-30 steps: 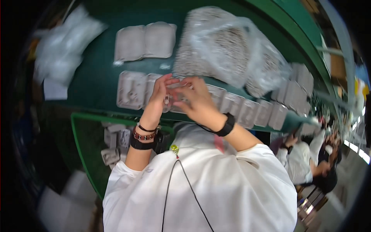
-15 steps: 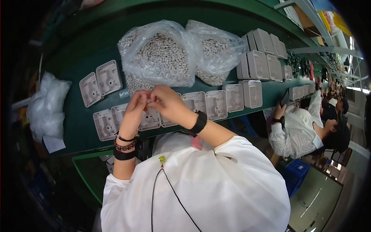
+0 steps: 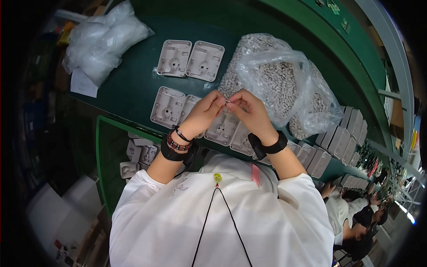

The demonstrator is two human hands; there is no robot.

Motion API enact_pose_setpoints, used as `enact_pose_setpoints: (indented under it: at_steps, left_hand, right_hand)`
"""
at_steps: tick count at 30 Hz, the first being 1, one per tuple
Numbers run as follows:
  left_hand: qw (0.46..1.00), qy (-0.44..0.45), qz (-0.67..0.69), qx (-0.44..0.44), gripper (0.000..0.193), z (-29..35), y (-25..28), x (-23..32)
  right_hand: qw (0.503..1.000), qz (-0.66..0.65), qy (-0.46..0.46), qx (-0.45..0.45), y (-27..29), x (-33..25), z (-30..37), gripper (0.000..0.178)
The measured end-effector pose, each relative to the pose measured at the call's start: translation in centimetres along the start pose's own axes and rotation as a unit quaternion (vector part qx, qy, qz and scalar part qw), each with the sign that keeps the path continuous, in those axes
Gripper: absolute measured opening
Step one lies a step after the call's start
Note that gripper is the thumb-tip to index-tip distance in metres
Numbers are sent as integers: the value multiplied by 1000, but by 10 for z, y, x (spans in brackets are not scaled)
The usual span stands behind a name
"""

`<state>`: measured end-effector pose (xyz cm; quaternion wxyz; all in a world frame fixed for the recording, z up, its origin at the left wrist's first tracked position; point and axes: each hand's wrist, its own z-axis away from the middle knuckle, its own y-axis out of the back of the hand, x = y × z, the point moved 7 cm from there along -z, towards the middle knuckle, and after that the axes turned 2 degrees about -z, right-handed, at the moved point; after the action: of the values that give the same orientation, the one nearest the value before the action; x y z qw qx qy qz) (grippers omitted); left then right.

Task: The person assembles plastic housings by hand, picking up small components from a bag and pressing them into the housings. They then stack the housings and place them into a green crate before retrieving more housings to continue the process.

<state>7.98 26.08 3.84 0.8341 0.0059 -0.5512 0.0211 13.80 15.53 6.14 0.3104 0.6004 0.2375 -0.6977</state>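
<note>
My left hand (image 3: 204,110) and my right hand (image 3: 251,114) meet fingertip to fingertip above the row of housings. Both pinch a tiny whitish part (image 3: 227,101), mostly covered by the fingers. Beneath and beside them, open grey plastic housings (image 3: 168,107) stand in a row along the table's near edge. Some of that row is hidden by my hands and forearms. Just beyond my right hand lies a clear plastic bag (image 3: 279,82) filled with small whitish pieces. Two more open housings, one on the left (image 3: 175,58) and one on the right (image 3: 205,61), sit side by side farther back.
Stacked grey housings (image 3: 340,141) stand at the right, past a second bag of pieces (image 3: 313,111). A bulging clear plastic bag (image 3: 104,42) and a white paper (image 3: 83,83) lie at the left. A green-edged bin (image 3: 99,162) below holds housings. Other people (image 3: 340,213) sit at far right.
My view has turned, so the bags of pieces appear farther right and the bin shows more. My hands, overlapping before, now face each other with the small part between their fingertips.
</note>
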Motion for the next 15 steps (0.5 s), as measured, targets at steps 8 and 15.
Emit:
enact_pose_setpoints:
  at_steps: [8,15]
  left_hand:
    - [706,-128,-556,420,29,-80,104,-5]
    - [797,-8,-528,294,28,-107,124,-38]
  right_hand:
    - [974,194,92,70,8,-34,-64,5]
    - [946,293,119,77,-7,-6,-115,5]
